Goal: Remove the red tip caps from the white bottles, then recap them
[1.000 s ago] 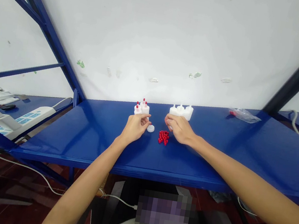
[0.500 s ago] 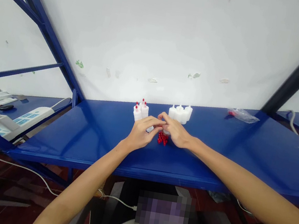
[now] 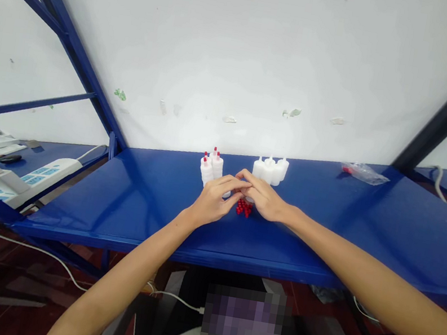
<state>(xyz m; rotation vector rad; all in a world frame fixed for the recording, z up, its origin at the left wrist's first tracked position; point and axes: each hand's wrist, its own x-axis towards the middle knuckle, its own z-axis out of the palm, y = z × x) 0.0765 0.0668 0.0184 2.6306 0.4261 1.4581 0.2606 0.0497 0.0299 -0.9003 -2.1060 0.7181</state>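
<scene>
The left hand (image 3: pixel 214 199) has moved right and nearer, away from the red-tipped bottles (image 3: pixel 212 169), uncovering more of them. The right hand (image 3: pixel 265 198) has shifted slightly left, and more of the plain white bottles (image 3: pixel 269 171) shows. Once apart, the two hands now meet at the fingertips, covering the far part of the red pile (image 3: pixel 244 209). The white disc (image 3: pixel 226 194), earlier in plain view, is now mostly hidden by the left hand.
</scene>
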